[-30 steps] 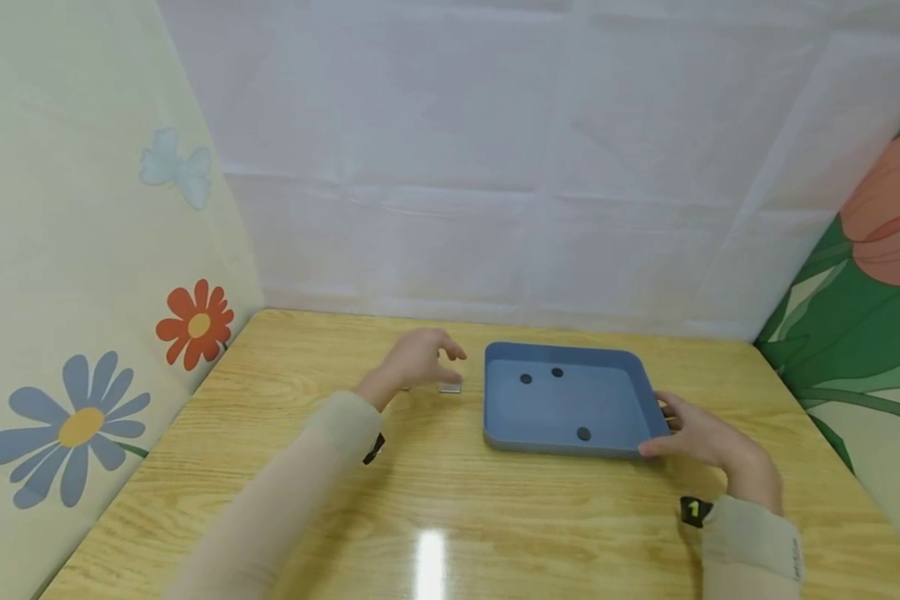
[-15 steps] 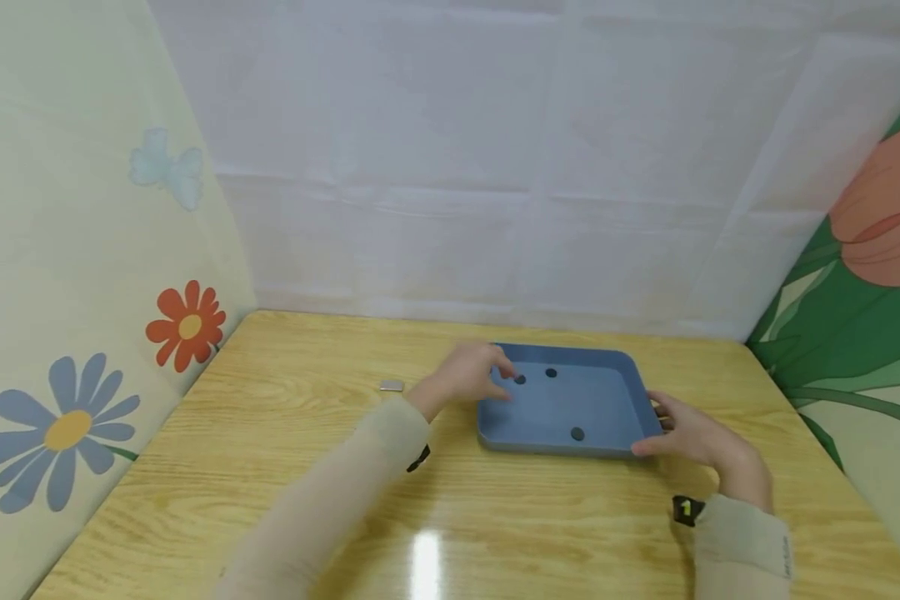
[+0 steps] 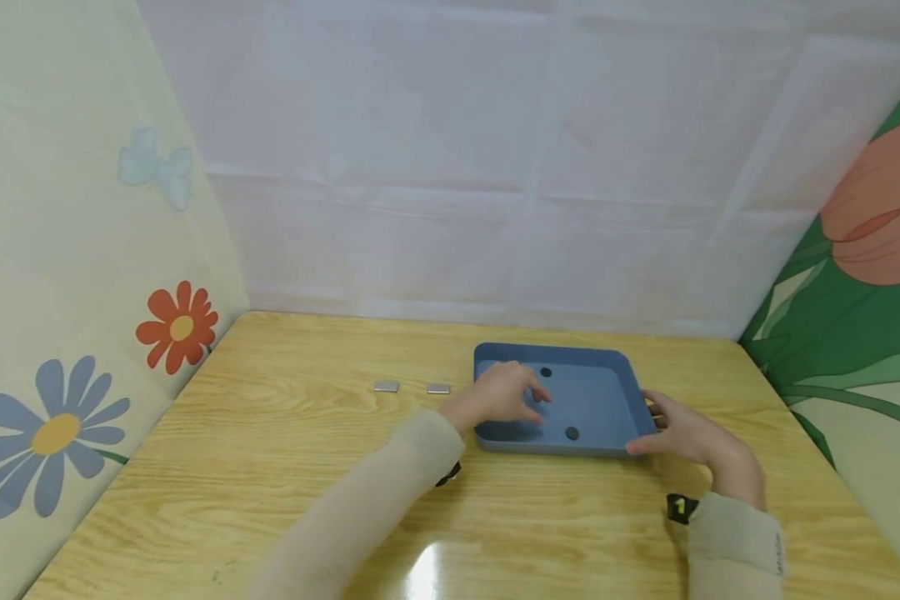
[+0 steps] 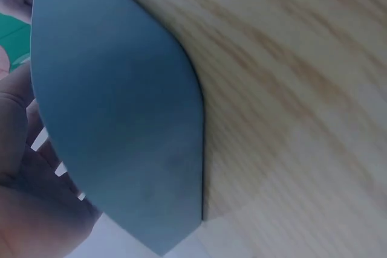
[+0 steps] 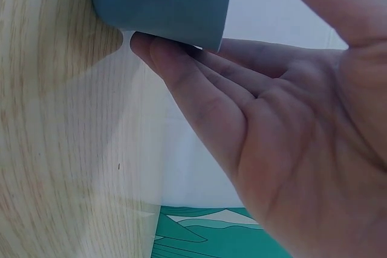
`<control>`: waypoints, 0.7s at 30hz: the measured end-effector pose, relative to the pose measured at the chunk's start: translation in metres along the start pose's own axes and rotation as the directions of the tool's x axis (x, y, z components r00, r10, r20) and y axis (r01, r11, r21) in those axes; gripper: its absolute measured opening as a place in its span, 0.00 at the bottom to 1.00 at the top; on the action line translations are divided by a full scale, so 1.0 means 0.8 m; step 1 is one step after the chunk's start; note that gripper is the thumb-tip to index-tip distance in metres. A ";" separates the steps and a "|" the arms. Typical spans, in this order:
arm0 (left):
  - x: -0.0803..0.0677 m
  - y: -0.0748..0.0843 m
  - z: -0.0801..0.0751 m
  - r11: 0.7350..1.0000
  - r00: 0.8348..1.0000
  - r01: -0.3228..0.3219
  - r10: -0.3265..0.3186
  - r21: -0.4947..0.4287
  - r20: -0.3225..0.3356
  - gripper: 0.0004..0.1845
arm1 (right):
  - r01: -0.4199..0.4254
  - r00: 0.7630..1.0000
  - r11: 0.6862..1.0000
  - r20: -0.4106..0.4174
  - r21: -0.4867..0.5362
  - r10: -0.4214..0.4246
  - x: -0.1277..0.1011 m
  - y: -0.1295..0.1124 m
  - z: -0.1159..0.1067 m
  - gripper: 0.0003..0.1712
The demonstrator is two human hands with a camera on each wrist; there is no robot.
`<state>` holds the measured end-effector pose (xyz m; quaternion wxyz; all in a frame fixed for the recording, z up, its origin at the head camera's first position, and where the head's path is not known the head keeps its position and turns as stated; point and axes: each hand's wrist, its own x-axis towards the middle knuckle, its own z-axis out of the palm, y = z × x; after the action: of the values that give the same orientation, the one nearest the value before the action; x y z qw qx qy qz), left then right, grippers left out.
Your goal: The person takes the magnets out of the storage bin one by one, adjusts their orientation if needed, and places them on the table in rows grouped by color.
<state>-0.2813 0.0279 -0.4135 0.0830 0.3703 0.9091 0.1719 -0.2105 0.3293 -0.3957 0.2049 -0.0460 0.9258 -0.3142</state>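
Pale yellow paneling printed with a blue daisy (image 3: 48, 433), a red daisy (image 3: 176, 327) and a faint light-blue butterfly (image 3: 153, 173) closes off the left side, a creased white sheet (image 3: 465, 158) hangs across the back, and a panel with a large orange flower on green leaves (image 3: 862, 250) stands at the right. Between them lies a glossy light-wood bench (image 3: 285, 492) with strong grain and a bright glare spot near the front edge.

Two small grey metal pieces (image 3: 386, 386) (image 3: 438, 388) lie side by side on the bench, just left of a shallow blue tray (image 3: 615, 367). The left hand (image 3: 502, 396) reaches over the tray's left wall, fingers curled down toward the floor; whether they pinch anything cannot be told. Two dark discs lie in the tray, one near the back (image 3: 545, 372) and one near the front (image 3: 572, 432). The right hand (image 3: 686, 437) rests against the tray's near right corner, its straight fingers (image 5: 181, 64) touching the outer wall and its thumb at the front edge.
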 end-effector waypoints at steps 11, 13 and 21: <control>0.014 0.016 0.022 1.000 1.000 0.006 -0.006 -0.023 0.018 0.19 | -0.010 1.000 1.000 0.004 0.001 0.010 -0.001 -0.002 -0.002 0.66; 0.016 0.019 0.025 1.000 1.000 0.010 -0.009 -0.029 0.024 0.18 | -0.007 1.000 1.000 0.004 0.005 0.007 -0.001 -0.002 -0.001 0.65; 0.025 0.030 0.034 0.999 0.999 -0.004 0.006 -0.052 0.040 0.16 | -0.007 1.000 1.000 0.006 -0.001 0.007 -0.001 -0.005 0.000 0.65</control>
<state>-0.2724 0.0645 -0.4304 0.1103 0.3735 0.9016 0.1880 -0.2101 0.3264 -0.3932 0.2088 -0.0438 0.9256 -0.3127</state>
